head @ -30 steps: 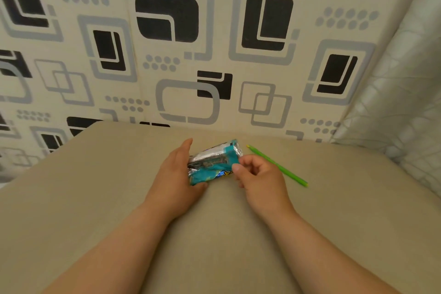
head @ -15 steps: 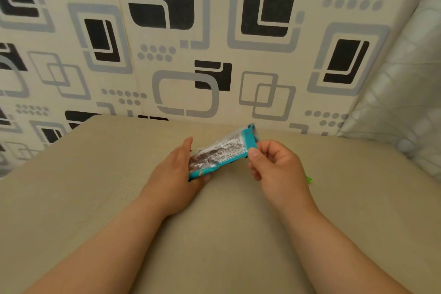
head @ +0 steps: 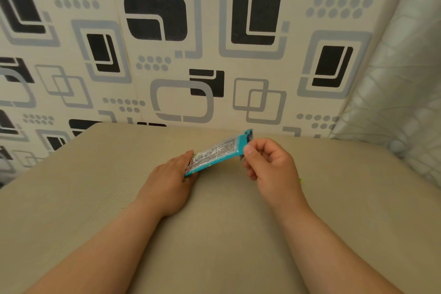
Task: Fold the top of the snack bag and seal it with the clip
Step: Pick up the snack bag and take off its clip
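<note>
Soft warm light, edges bowed, slightly blurred.

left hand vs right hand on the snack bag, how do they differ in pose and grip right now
The left hand lies low on the beige surface with fingers stretched along the snack bag's lower end; the right hand is raised and curled.
The left hand pins the bag's end flat; the right hand pinches the bag's raised teal end between thumb and fingers.
Both touch the same bag, which slants up between them.
</note>
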`<state>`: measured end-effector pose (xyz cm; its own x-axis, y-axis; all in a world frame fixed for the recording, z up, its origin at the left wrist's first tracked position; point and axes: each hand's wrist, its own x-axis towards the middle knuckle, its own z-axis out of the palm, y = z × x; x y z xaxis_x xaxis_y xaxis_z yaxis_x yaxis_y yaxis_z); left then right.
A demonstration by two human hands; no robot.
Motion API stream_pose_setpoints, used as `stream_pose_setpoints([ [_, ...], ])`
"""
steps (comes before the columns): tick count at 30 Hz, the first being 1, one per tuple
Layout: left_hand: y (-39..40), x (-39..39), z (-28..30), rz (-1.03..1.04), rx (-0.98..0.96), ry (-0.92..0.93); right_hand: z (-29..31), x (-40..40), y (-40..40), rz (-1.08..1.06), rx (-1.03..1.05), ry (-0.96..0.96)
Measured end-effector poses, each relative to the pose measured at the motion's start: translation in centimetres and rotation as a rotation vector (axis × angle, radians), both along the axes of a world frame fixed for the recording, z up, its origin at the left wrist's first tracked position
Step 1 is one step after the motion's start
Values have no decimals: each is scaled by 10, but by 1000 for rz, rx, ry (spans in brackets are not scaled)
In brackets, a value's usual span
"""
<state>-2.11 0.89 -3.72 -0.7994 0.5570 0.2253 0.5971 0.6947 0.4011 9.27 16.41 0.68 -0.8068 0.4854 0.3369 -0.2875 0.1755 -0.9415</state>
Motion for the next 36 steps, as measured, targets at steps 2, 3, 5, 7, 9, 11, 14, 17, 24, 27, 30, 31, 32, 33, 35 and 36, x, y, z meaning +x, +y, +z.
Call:
stream_pose_setpoints([
  [2,0,2,2,-21,8,-16,0,-1,4,-20,-57,16],
  [3,0,3,2,-33,14,-27,0,-2,7,-39,-86,12],
  [5,-3,6,3,-39,64,-64,-3,-6,11,-86,-92,-35],
  [7,-5,8,4,-81,170,-102,-6,-9,14,-112,-56,-101],
  [9,-4,10,6,-169,268,-130,-7,-11,16,-104,-39,-138],
  [11,-3,12,8,-246,337,-180,-7,-11,17,-78,-14,-157],
  [14,-3,14,9,-316,364,-295,-6,-10,17,-43,34,-162],
  [17,-2,18,12,-338,455,-436,-6,-9,16,44,57,-146],
  [24,2,23,11,-367,705,-620,-6,-9,13,270,22,-177],
  [27,3,21,9,-354,746,-658,-9,-11,12,269,48,-186],
  [30,3,18,8,-328,804,-698,-10,-12,8,287,98,-207],
  [31,2,17,8,-325,832,-712,-11,-12,7,309,108,-222],
  [32,2,16,8,-325,858,-714,-11,-12,6,319,118,-236],
  [33,2,16,8,-324,874,-707,-12,-13,6,311,133,-245],
  [35,2,15,8,-315,890,-683,-12,-14,7,268,166,-254],
  [36,3,15,8,-313,905,-683,-13,-14,8,258,175,-258],
])
